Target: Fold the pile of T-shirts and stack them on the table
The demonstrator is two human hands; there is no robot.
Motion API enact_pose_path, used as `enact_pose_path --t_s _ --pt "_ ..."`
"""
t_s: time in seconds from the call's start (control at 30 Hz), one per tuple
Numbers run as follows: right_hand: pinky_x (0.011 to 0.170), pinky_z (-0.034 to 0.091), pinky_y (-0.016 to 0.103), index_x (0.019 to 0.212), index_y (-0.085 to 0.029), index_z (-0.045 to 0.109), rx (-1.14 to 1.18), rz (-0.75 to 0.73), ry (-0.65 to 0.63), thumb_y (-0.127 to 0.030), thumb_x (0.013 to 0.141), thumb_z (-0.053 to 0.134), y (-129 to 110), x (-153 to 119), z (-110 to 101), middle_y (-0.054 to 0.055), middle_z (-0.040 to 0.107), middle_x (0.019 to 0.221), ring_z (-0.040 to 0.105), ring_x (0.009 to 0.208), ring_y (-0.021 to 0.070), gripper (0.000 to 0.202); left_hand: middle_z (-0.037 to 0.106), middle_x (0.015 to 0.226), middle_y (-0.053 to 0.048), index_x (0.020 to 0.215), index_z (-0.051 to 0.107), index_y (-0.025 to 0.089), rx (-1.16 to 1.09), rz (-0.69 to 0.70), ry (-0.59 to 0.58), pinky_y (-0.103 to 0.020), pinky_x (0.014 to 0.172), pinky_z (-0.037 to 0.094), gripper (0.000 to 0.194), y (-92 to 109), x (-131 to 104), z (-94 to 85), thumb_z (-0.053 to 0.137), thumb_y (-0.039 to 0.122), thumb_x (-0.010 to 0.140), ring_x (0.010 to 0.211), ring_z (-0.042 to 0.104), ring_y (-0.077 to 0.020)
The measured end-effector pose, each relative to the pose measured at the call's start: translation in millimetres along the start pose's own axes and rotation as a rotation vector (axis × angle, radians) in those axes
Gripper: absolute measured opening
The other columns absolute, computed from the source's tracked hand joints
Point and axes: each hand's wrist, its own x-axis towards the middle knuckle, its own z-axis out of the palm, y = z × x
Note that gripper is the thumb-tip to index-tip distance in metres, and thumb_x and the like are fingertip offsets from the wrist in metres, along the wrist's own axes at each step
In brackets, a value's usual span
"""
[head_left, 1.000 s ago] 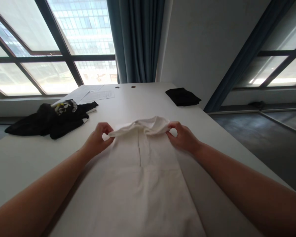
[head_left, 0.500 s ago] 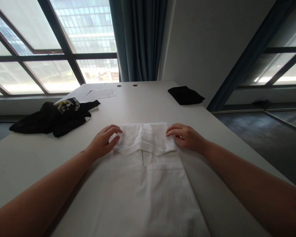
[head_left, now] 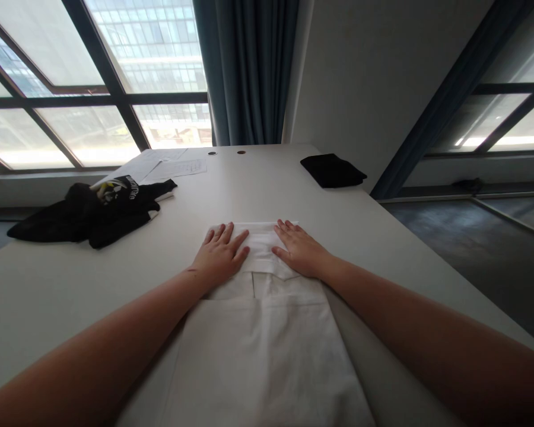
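A white garment lies flat on the white table, running from the near edge of the view to the middle. Its far end is folded back over itself as a flap, with a short dark slit just below the flap's edge. My left hand rests palm down on the left part of the flap, fingers spread. On the right part lies my right hand, also flat with its fingers apart. Both hands press on the cloth without gripping it. The garment's exact kind is hard to make out.
A crumpled black garment with a printed design lies at the left of the table. Farther back are paper sheets. A folded black cloth sits at the back right, near the table's edge. A blue curtain hangs behind.
Both hands have moved inward from the sides of the folded flap onto its top. Their fingers, curled at the edges before, are now spread flat on the cloth.
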Motion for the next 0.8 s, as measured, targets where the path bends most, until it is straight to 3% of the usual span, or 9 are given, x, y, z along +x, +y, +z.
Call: enact_pose_path --t_s 0.2,0.33,0.43,0.53,0.6,0.67,0.73,0.8 --pt "0.132 0.016 0.051 0.165 -0.003 0.036 0.043 0.009 0.001 -0.054 0.105 0.041 10.2 24.5 -1.8 0.022 0.024 0.174 0.019 0.163 0.0348 0.078 0.028 0.175 -0.014 0.167 0.038 0.030 -0.043 -0.005 -0.011 -0.059 0.129 0.020 0.062 -6.2 25.7 1.7 0.036 0.055 0.111 0.162 0.024 -0.0368" --pt "0.130 0.023 0.057 0.158 -0.009 0.050 0.165 -0.060 0.119 -0.044 0.104 0.047 21.8 26.0 -3.9 0.023 0.037 0.169 0.029 0.160 0.0356 0.064 0.038 0.170 -0.017 0.159 0.050 0.022 -0.166 0.074 0.042 -0.063 0.128 0.023 0.057 -19.2 31.3 2.8 0.038 0.049 0.109 0.159 0.030 -0.0368" --pt "0.126 0.032 0.058 0.146 -0.014 0.061 0.227 -0.124 0.312 -0.034 0.102 0.051 21.7 2.8 -16.2 0.020 0.048 0.163 0.036 0.156 0.0350 0.050 0.051 0.161 -0.014 0.141 0.064 0.023 -0.308 0.176 0.149 -0.061 0.126 0.029 0.045 -25.2 8.0 -14.0 0.040 0.043 0.108 0.155 0.038 -0.0336" --pt "0.112 0.047 0.052 0.124 -0.021 0.070 0.253 -0.321 0.403 -0.034 0.102 0.056 4.0 -42.6 -34.3 0.017 0.066 0.140 0.058 0.134 0.0318 0.029 0.064 0.140 -0.013 0.119 0.066 0.024 -0.379 0.368 0.209 -0.052 0.116 0.044 0.031 -16.7 -43.3 -39.2 0.052 0.046 0.104 0.131 0.058 -0.0303" --pt "0.090 0.054 0.039 0.102 -0.021 0.071 0.287 -0.513 0.239 -0.036 0.104 0.057 -17.4 -77.1 -43.2 0.012 0.073 0.107 0.068 0.099 0.0242 0.021 0.069 0.120 -0.010 0.104 0.063 0.025 -0.419 0.551 0.067 -0.041 0.100 0.052 0.021 -3.1 -82.5 -50.6 0.060 0.045 0.101 0.108 0.065 -0.0251" --pt "0.072 0.049 0.032 0.085 -0.022 0.066 0.273 -0.665 0.010 -0.043 0.101 0.063 -42.0 -106.7 -47.6 0.005 0.069 0.083 0.063 0.076 0.0193 0.027 0.069 0.112 -0.008 0.104 0.061 0.024 -0.435 0.725 -0.089 -0.039 0.093 0.053 0.030 13.4 -114.1 -54.0 0.071 0.051 0.094 0.097 0.065 -0.0236" --pt "0.068 0.044 0.033 0.078 -0.022 0.063 0.196 -0.746 -0.173 -0.050 0.090 0.077 -64.5 -126.8 -49.2 0.001 0.064 0.074 0.059 0.068 0.0185 0.033 0.068 0.110 -0.007 0.108 0.060 0.024 -0.358 0.794 -0.172 -0.042 0.091 0.052 0.040 28.2 -131.9 -51.6 0.077 0.055 0.088 0.096 0.064 -0.0264" --pt "0.069 0.042 0.034 0.080 -0.022 0.064 0.113 -0.750 -0.292 -0.045 0.082 0.084 -80.7 -137.2 -50.0 0.001 0.065 0.077 0.059 0.070 0.0194 0.030 0.068 0.113 -0.008 0.112 0.059 0.024 -0.291 0.767 -0.215 -0.045 0.093 0.050 0.042 37.7 -137.4 -47.9 0.079 0.049 0.086 0.100 0.064 -0.0289"
